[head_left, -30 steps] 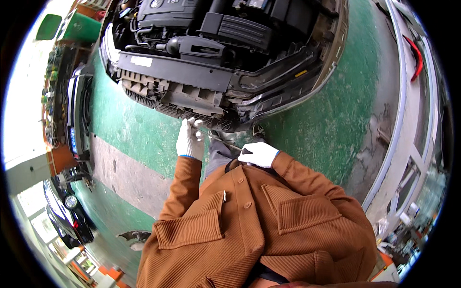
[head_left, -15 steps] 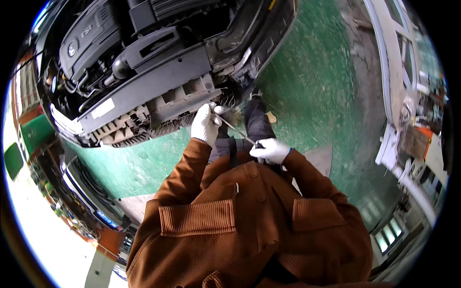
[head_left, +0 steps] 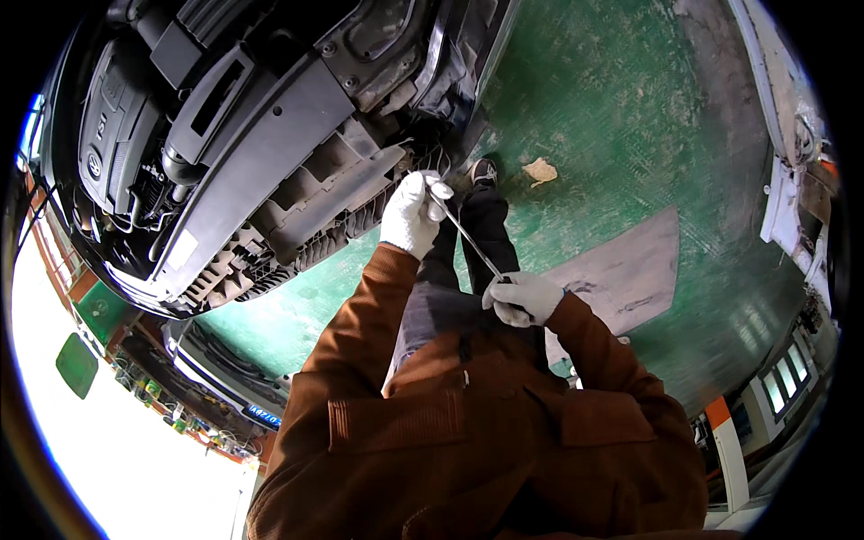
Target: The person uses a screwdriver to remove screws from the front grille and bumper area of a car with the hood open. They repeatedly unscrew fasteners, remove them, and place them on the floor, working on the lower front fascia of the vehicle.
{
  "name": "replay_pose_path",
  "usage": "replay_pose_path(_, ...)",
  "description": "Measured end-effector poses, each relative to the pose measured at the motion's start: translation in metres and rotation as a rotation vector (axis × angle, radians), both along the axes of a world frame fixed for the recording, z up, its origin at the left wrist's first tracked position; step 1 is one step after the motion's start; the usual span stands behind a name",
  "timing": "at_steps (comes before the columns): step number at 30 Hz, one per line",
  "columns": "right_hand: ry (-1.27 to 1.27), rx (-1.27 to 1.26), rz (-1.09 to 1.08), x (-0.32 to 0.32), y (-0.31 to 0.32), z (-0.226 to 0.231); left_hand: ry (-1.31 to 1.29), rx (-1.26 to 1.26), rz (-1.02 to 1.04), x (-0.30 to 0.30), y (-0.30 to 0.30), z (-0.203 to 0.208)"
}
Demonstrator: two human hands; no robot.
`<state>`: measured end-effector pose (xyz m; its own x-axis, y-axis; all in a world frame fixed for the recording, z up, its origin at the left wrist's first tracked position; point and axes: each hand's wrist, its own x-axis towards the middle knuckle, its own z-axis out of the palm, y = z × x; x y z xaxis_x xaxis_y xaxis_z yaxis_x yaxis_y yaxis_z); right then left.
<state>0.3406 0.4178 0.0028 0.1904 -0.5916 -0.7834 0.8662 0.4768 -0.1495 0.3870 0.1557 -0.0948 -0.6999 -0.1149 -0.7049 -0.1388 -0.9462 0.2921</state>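
Note:
Both my hands wear white gloves and meet at one long, thin metal rod [head_left: 473, 242], which slants between them in front of my legs. My left hand [head_left: 413, 214], farther from my body, pinches its upper end close to the car's front. My right hand [head_left: 526, 299] is closed around the lower end, where a small dark part shows by the fingers. What tips the rod is hidden in the gloves. Just beyond my left hand is the opened car front [head_left: 310, 193], its bumper cover off and bare ribbed parts showing.
The engine cover [head_left: 112, 126] lies exposed at upper left. A pale flat sheet [head_left: 621, 270] rests on the green floor [head_left: 612, 117] to my right, with a tan scrap [head_left: 540, 172] near my shoe [head_left: 484, 172]. Another car's front [head_left: 220, 369] stands at left.
My view has swung, so the car front sits farther left and more of the floor sheet shows. Both hands keep hold of the rod, now tilted more steeply.

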Motion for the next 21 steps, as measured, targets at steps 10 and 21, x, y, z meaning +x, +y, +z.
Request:
replay_pose_path(10, 0.912, 0.22, 0.275, -0.001, -0.025, -0.055, -0.068, -0.073, -0.011, -0.032, -0.006, -0.032)
replay_pose_path(21, 1.21, 0.133, 0.261, -0.012, -0.042, -0.095, 0.203, 0.217, 0.343, -0.059, 0.009, -0.024)
